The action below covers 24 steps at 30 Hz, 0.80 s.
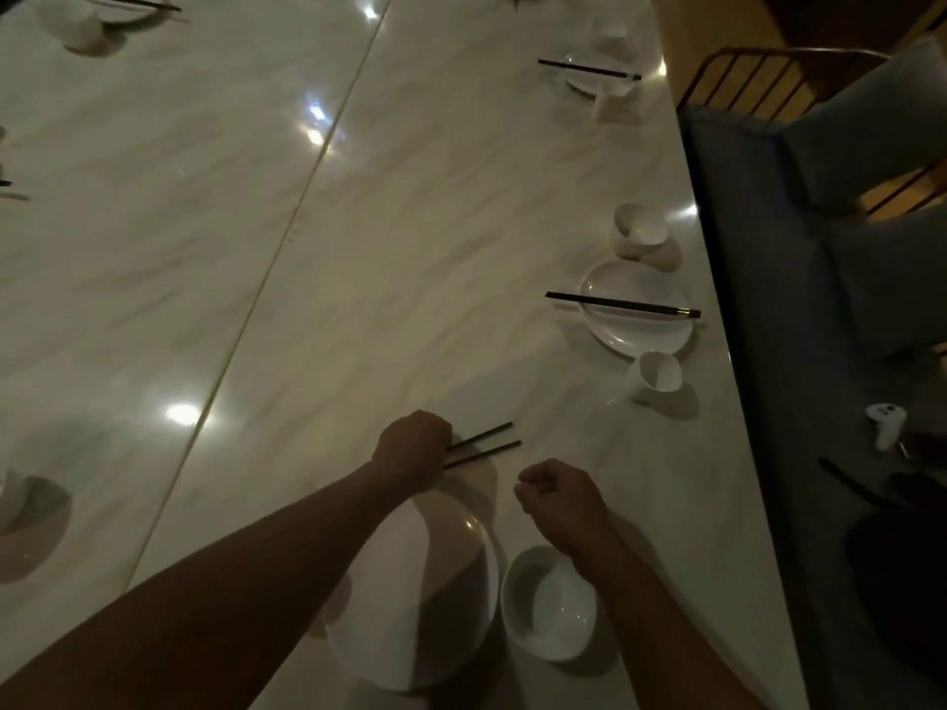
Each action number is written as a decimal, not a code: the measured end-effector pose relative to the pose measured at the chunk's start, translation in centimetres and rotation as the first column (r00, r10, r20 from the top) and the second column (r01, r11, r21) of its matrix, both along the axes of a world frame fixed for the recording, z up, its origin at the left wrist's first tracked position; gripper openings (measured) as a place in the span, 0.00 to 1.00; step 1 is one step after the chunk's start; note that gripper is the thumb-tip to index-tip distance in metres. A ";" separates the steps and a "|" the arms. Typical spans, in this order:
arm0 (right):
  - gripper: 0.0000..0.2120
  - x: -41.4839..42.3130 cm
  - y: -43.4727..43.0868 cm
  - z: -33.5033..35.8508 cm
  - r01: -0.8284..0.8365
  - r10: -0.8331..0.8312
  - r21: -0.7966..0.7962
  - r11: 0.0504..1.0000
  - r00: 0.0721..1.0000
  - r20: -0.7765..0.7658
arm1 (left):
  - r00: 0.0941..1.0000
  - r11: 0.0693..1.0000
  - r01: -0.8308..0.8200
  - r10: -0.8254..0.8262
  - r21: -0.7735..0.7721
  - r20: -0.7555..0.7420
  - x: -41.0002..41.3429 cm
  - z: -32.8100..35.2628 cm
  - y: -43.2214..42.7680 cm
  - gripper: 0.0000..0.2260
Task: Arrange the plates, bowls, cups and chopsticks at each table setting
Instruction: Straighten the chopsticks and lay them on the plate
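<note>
My left hand (412,448) is closed around a pair of dark chopsticks (487,445), whose tips point right just above the far rim of a white plate (446,607). My left forearm crosses over that plate. A white bowl (548,604) stands right of the plate, partly under my right wrist. My right hand (556,497) hovers with fingers curled and nothing in it. Further along the table edge is a set place: a white plate (635,327) with chopsticks (622,304) across it, a bowl (643,230) beyond it and a cup (656,379) nearer me.
The white marble table (358,248) has a seam running diagonally. Another place setting (594,74) lies at the far right edge, and more dishes (82,20) sit at the far left. A blue cushioned bench (768,248) runs along the table's right side.
</note>
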State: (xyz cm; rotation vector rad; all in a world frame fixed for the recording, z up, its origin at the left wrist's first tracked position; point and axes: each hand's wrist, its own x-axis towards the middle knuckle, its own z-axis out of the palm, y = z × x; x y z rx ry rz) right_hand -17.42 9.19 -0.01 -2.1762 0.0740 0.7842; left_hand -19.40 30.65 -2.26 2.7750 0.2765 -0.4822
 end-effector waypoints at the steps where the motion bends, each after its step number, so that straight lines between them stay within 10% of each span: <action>1: 0.06 0.0 0.3 -0.1 -0.004 0.004 0.001 1.000 1.000 -0.007 | 1.000 1.000 0.006 -0.006 0.005 0.000 0.1 0.0 0.1 0.09; 6: 0.00 0.5 2.5 -0.6 -0.030 0.028 -0.058 0.998 0.999 -0.034 | 0.995 1.000 -0.009 0.010 -0.005 0.096 0.4 0.0 1.2 0.09; 15: 0.26 1.1 9.8 -2.8 -0.016 -0.009 -0.180 0.984 0.990 -0.137 | 0.830 0.952 -0.265 0.307 -0.156 0.466 -0.5 6.3 6.1 0.06; 24: 0.18 0.6 12.4 -3.7 0.203 -0.236 -0.160 0.966 0.945 -0.225 | 0.711 0.822 -0.464 0.568 -0.331 0.414 -6.2 8.5 7.2 0.07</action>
